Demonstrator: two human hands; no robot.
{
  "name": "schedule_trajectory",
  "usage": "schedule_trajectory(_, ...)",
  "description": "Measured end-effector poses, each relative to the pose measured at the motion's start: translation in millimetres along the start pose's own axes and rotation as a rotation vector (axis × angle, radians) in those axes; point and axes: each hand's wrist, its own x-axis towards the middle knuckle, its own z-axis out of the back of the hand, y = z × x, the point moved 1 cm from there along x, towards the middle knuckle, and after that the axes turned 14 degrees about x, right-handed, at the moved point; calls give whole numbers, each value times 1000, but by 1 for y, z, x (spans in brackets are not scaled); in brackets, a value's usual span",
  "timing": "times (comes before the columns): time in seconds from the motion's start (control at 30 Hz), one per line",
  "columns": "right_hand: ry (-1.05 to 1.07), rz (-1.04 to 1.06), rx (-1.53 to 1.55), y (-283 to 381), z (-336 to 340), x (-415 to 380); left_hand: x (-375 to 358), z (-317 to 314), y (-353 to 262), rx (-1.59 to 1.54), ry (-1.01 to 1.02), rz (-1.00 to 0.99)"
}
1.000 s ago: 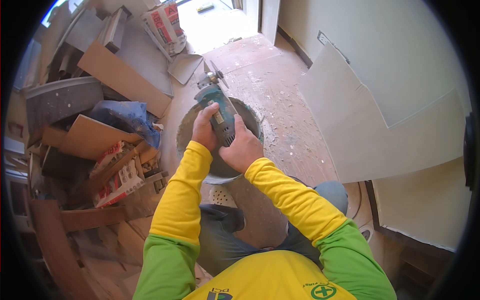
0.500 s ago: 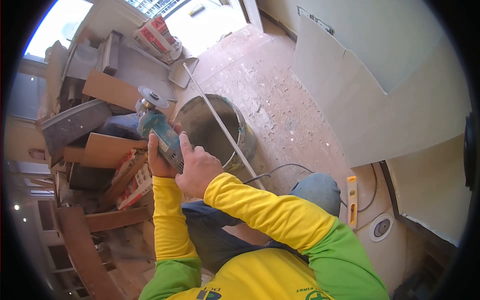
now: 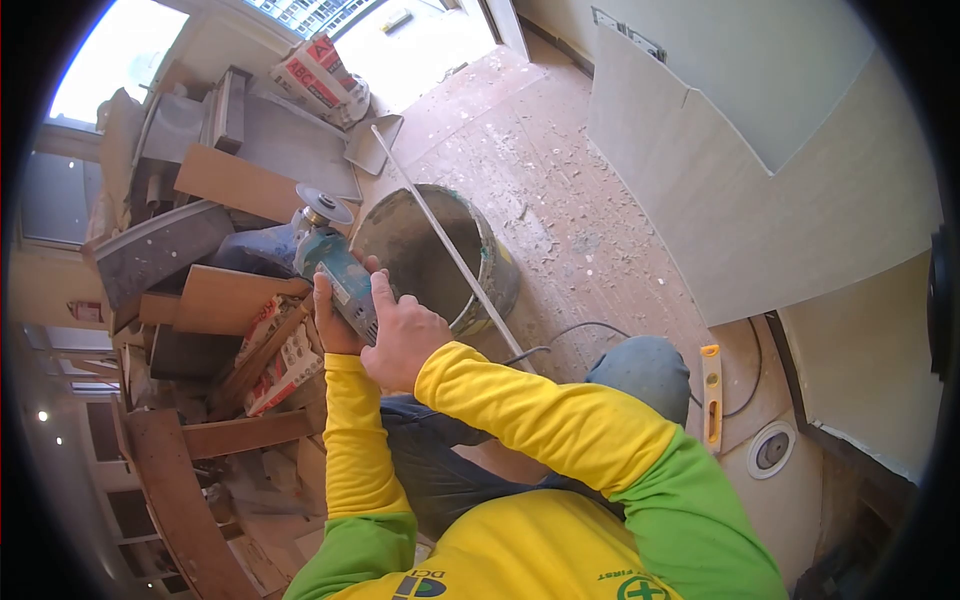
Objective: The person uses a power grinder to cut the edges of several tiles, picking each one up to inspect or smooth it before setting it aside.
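A teal angle grinder (image 3: 345,283) points up and away from me, with its round disc (image 3: 324,204) at the far end. My left hand (image 3: 335,325) is wrapped around the grinder's body from the left and below. Against the rear of the tool rests my right hand (image 3: 408,335), index finger lying along the casing and the other fingers curled. Just right of the grinder stands a dirty round bucket (image 3: 503,275). A long pale strip (image 3: 440,238) lies slanted across the bucket's mouth. A dark cable (image 3: 535,350) runs over the floor near my knee.
Stacked boards (image 3: 235,185) and wood pieces fill the left side. A dustpan (image 3: 372,145) and a red-white bag (image 3: 318,75) are farther off. A yellow spirit level (image 3: 711,400) and a round floor fitting (image 3: 771,450) lie right of my knee. Debris covers the floor (image 3: 560,190).
The grinder and both hands have shifted slightly right, nearer the bucket. The camera view has also moved a little. Both hands keep their hold.
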Motion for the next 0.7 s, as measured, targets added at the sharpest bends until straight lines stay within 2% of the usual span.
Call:
schedule_trajectory(0.1, -29, -2, -17, -3, -3, 0, 0, -1, 2, 42, 51, -2)
schedule_trajectory(0.37, 10, -46, -37, -4, -5, 4, 1, 2, 2, 12, 33, -9)
schedule_trajectory(0.7, -9, -6, -49, -8, -10, 2, -6, -7, -1, -54, 18, -30)
